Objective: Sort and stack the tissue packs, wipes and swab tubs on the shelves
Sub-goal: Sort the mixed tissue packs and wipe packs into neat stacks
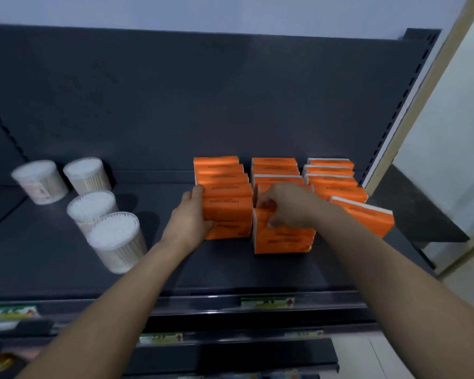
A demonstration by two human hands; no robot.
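Dark grey shelf (230, 272) w/ dark back panel (175, 91), pale wall (230, 9) above. Three rows of orange tissue packs run front-to-back on it; mid row (275, 170) is the ref. L row (226, 198) sits just left of mid row, R row (331, 177) just right of it. One tilted pack (367, 217) lies right of mid row's front end, its long axis slanted vs the others. Other packs' long axes lie left-right, parallel to shelf edge; "COTTON TISSUE" print reads upside down from the camera.

L hand (190, 214): arm stretched fwd, palm against L row's left side, fingers straight & together, thumb laid across the nearest L-row pack.

R hand (289, 206): arm in from the right, wrist bent, fingers curled, pinching the left top end of front pack (283, 239) of mid row.

Four clear swab tubs (115, 242) stand upright well left of mid row, cotton tips up. Price tag (267, 302) on shelf lip, below mid row.
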